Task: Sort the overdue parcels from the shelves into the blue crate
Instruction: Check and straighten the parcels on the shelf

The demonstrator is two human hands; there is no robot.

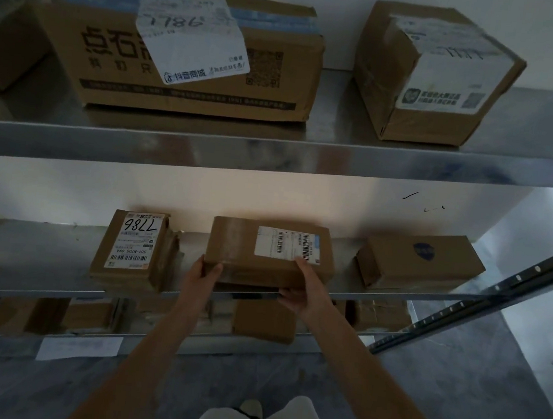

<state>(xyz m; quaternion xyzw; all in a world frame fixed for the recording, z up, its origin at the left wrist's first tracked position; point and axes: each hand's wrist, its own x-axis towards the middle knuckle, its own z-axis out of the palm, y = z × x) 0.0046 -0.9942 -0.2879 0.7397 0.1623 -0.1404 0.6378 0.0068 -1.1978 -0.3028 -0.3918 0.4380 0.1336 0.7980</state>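
A grey concrete floor [474, 394] lies below. A white wall [339, 18] stands far behind. At right, a dark perforated metal rail [484, 299] leans diagonally. Near the bottom edge, a light shoe [251, 408] shows.

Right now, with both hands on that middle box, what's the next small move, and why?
Probably draw the box straight back off the shelf. The left hand grips its left end and the right hand holds its front right edge, thumb on top, so it is already secured. No blue crate is in view, so carrying comes after.
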